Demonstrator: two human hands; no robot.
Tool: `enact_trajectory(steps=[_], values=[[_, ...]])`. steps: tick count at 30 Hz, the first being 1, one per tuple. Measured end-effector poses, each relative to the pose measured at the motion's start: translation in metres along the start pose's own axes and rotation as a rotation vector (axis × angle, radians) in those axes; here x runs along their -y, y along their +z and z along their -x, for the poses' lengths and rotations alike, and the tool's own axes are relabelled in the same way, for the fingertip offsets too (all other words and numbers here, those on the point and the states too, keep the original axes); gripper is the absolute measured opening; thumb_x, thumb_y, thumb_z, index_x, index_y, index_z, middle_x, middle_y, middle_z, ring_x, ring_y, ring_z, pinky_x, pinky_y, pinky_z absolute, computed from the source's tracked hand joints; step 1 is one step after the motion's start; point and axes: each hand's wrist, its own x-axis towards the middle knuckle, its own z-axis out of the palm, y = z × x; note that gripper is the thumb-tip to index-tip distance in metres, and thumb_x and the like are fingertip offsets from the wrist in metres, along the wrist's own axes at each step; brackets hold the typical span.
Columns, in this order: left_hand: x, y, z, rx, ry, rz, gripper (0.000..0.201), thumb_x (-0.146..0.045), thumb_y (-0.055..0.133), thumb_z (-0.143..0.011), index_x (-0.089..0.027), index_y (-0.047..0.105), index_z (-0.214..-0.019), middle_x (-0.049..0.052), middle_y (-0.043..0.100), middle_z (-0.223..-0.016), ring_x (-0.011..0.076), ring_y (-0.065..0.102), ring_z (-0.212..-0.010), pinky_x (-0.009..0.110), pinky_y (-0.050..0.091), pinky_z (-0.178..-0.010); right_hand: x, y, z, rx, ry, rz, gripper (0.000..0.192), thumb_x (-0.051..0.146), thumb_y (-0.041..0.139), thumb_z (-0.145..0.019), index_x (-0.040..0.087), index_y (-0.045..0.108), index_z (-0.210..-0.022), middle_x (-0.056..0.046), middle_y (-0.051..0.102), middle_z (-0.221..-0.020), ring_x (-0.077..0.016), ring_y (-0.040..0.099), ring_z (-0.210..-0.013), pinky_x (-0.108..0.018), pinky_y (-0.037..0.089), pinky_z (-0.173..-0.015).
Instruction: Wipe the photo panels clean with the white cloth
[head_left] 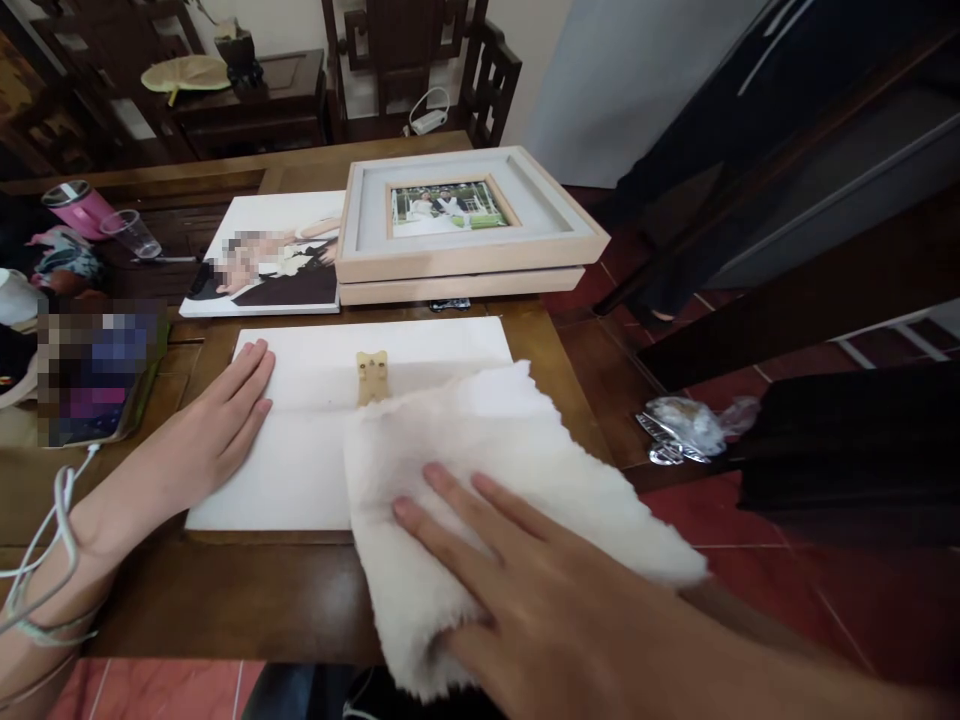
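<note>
From the head view I saw the left hand (214, 425) lying flat, fingers straight and released, palm down on the left edge of a white board (300, 460) that lay flat on the wooden table (247, 600). It gripped nothing, just pressed. The right hand (525, 580) was also flat and unclenched, fingers spread on top of a fluffy cream cloth (480, 470); it pressed the cloth, not pinching it as far as I could tell. The cloth covered the board's right part and hung past the table's near edge and right side. A small tan hanger bracket (372, 375) sat on the board near its far edge, just beside the cloth's upper rim.

Behind the board: a stack of two light wooden frames (465, 250), the top one showing a small photo; left of it a frameless canvas print (262, 260), touching the stack. Far left: a pink tumbler (79, 205), a clear plastic cup (133, 235). A white cable (52, 530) ran by the left wrist. A crumpled plastic wrapper (686, 425) lay off to the right, low down.
</note>
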Motion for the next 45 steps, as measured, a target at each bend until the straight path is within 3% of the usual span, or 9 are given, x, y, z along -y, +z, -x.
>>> enact_trajectory(steps=[3,12,17,21,25,31,37,40,45], values=[[0.002,0.002,0.000,-0.003,0.002,-0.012,0.062,-0.045,0.022,-0.100,-0.016,0.019,-0.154,0.005,0.012,-0.164,0.0278,0.018,-0.149,0.045,0.018,-0.122,-0.007,-0.007,0.003,0.033,-0.002,-0.030,0.009,0.020,0.066,-0.076,0.020,0.075,-0.080,-0.015,0.055,-0.139,-0.0405,0.049,-0.128,-0.054,0.048,-0.101],[0.000,-0.005,0.003,0.014,0.018,-0.045,0.058,-0.039,0.021,-0.101,-0.014,0.019,-0.153,0.008,0.013,-0.164,0.0267,0.016,-0.149,0.046,0.020,-0.122,-0.092,-0.007,-0.010,-0.057,0.182,0.185,0.040,-0.004,0.054,-0.069,0.013,0.070,-0.101,-0.017,0.043,-0.150,-0.0380,0.030,-0.142,-0.056,0.039,-0.109],[-0.005,-0.008,0.003,0.029,-0.011,-0.039,0.058,-0.037,0.022,-0.100,-0.016,0.017,-0.154,0.007,0.014,-0.164,0.0290,0.017,-0.149,0.047,0.022,-0.122,-0.039,-0.005,0.005,0.073,0.171,0.164,0.032,0.011,0.068,-0.067,0.017,0.073,-0.098,-0.019,0.049,-0.144,-0.0453,0.038,-0.136,-0.062,0.044,-0.101],[-0.008,-0.009,0.002,0.036,-0.040,-0.033,0.059,-0.038,0.020,-0.100,-0.015,0.016,-0.154,0.007,0.012,-0.164,0.0274,0.018,-0.149,0.046,0.021,-0.122,0.001,-0.014,0.014,0.078,0.135,0.048,0.015,0.024,0.064,-0.077,0.026,0.074,-0.088,-0.011,0.057,-0.138,-0.0371,0.052,-0.127,-0.051,0.052,-0.095],[-0.008,-0.010,0.003,0.039,-0.024,-0.030,0.059,-0.039,0.020,-0.100,-0.013,0.016,-0.154,0.008,0.013,-0.164,0.0271,0.015,-0.149,0.047,0.020,-0.122,-0.023,-0.024,0.003,0.127,0.208,0.021,0.036,0.006,0.060,-0.069,0.022,0.074,-0.097,-0.012,0.055,-0.140,-0.0350,0.049,-0.130,-0.050,0.052,-0.098],[-0.008,-0.011,0.004,0.031,-0.035,0.004,0.060,-0.040,0.020,-0.100,-0.013,0.020,-0.153,0.009,0.015,-0.163,0.0293,0.018,-0.149,0.049,0.020,-0.122,-0.088,-0.024,-0.008,-0.025,0.258,0.135,0.047,-0.008,0.046,-0.068,0.014,0.071,-0.101,-0.016,0.049,-0.145,-0.0365,0.032,-0.141,-0.057,0.042,-0.107],[-0.010,-0.013,0.004,0.034,-0.019,0.006,0.058,-0.037,0.021,-0.100,-0.015,0.019,-0.154,0.009,0.015,-0.163,0.0294,0.016,-0.149,0.049,0.022,-0.121,-0.036,-0.007,0.025,0.030,0.200,0.065,0.026,0.007,0.062,-0.068,0.019,0.072,-0.089,-0.018,0.048,-0.145,-0.0448,0.042,-0.133,-0.061,0.051,-0.094],[-0.010,-0.014,0.003,0.041,-0.021,0.007,0.059,-0.038,0.021,-0.100,-0.014,0.019,-0.154,0.010,0.014,-0.163,0.0289,0.016,-0.149,0.049,0.021,-0.122,-0.003,-0.002,0.041,-0.004,0.108,0.008,0.010,0.021,0.062,-0.079,0.028,0.070,-0.081,-0.005,0.056,-0.140,-0.0353,0.053,-0.127,-0.050,0.055,-0.091],[-0.010,-0.014,0.004,0.026,-0.016,0.004,0.059,-0.038,0.022,-0.100,-0.013,0.020,-0.153,0.010,0.014,-0.163,0.0296,0.018,-0.149,0.048,0.022,-0.122,-0.009,-0.021,0.023,0.002,0.152,0.032,0.030,0.008,0.054,-0.073,0.027,0.071,-0.091,-0.007,0.060,-0.135,-0.0305,0.058,-0.122,-0.044,0.057,-0.090]])
